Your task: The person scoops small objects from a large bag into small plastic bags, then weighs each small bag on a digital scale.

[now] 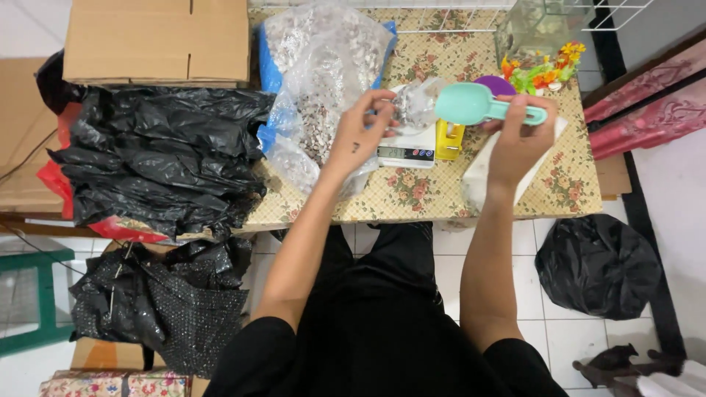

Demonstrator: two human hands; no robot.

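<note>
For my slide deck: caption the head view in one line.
Left hand holds a small clear bag over a digital scale; right hand holds a teal scoop.

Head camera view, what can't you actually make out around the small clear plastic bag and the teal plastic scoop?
- Small clear plastic bag: contents blurred, and partly covered by the left hand.
- Teal plastic scoop: its bowl faces away, so any load is hidden; the right hand covers the handle end.
- White digital scale: platform hidden by the bag and hand.
- Glass tank: cut off by the top edge.
</note>
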